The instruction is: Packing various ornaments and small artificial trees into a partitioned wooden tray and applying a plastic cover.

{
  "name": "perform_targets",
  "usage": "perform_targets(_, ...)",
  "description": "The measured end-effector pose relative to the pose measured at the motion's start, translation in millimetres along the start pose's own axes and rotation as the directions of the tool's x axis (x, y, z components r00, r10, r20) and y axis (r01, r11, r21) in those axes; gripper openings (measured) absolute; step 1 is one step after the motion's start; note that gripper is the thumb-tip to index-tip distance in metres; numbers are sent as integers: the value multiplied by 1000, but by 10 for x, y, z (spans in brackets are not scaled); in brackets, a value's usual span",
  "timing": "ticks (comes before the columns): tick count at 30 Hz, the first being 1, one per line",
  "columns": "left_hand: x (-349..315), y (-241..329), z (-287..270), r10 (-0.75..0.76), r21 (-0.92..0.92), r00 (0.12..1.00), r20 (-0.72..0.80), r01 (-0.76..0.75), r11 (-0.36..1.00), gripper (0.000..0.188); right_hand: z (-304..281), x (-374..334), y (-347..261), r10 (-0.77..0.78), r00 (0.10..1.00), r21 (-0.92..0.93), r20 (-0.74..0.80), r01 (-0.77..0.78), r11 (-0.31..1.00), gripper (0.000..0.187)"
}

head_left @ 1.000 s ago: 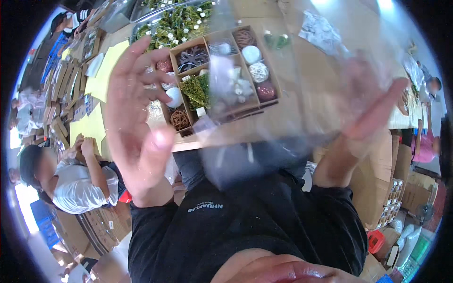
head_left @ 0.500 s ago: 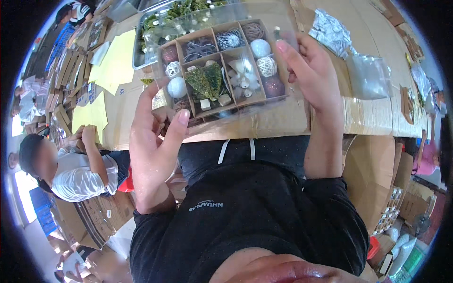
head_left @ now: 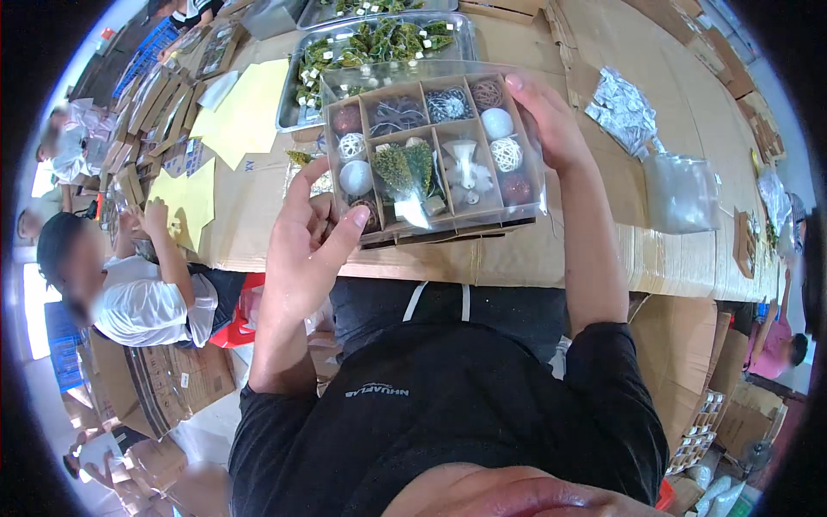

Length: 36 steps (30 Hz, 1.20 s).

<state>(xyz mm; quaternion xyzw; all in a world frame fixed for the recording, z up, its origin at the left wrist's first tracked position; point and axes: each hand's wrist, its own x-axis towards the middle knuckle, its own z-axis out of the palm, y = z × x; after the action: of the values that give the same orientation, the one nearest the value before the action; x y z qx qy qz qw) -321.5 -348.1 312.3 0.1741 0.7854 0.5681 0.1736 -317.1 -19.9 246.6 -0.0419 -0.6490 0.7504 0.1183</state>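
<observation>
My left hand (head_left: 300,250) grips the near left corner of a divided cardboard ornament box (head_left: 402,138) with a clear plastic cover, thumb in front. My right hand (head_left: 551,125) holds its far right corner, its fingers partly hidden behind the box. Through the cover show white, brown and woven balls, dark string-like ornaments, and green glittery trees (head_left: 405,172) with pale bases. A white figure ornament (head_left: 468,172) lies in the lower middle compartment. The box is lifted at the cardboard-covered table's near edge.
Beyond the box, a metal tray (head_left: 297,103) holds several green trees. Yellow sheets (head_left: 250,112) lie to the left. Crumpled silver foil (head_left: 622,112) and clear plastic bags (head_left: 680,194) lie on the right. At the left sits a person in a white shirt (head_left: 142,302).
The box has shifted right and turned more level, and its clear cover now sits squarely over it. My right hand has moved from pinching near the upper right corner to gripping the side.
</observation>
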Motion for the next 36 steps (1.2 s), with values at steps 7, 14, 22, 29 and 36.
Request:
perform_targets(7,7,-163,13,50,-274,998,-44,-60,960,51,-15,121,3,59,991,77,-122,-50,996,32)
perform_targets(14,18,-181,-87,-55,-372,994,-95,16,928,51,-63,168,22,83,996,-169,-19,-85,982,38)
perform_targets(22,294,-74,-243,-186,-115,982,-15,183,976,51,-53,132,-108,57,998,-508,-21,-60,859,50)
perform_targets(29,409,-155,-421,-315,-308,946,80,324,894,40,-60,143,-164,12,997,-678,74,41,734,55)
perform_targets(36,434,-178,-460,-213,-315,950,228,279,907,36,-26,99,-194,1,999,-743,44,32,668,58)
